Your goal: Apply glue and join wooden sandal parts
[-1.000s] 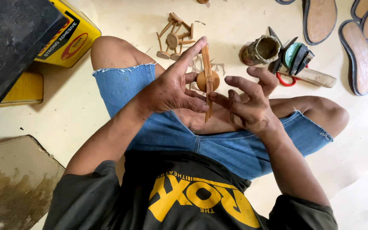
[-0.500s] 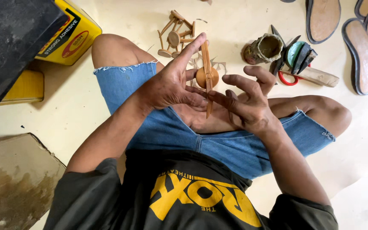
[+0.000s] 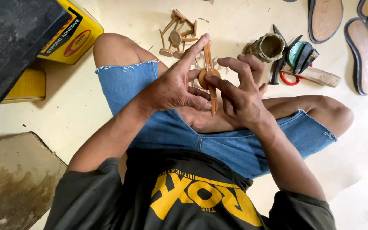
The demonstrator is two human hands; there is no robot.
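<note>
Barely any shift vs half a sec ago, both hands stay over the lap w/ left hand (image 3: 173,87) and right hand (image 3: 239,96) pinched together on the wooden stick-and-disc piece (image 3: 210,79), upright btwn fingers, above the floor's pile of similar wooden pieces (image 3: 176,35).

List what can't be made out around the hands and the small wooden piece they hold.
- Head view: the wooden piece is partly covered by the left hand and right hand; how its disc joins the sticks is hidden.
- The sandal soles are cut off by the top and right edges.
- The small pot holds something too small to tell.
</note>
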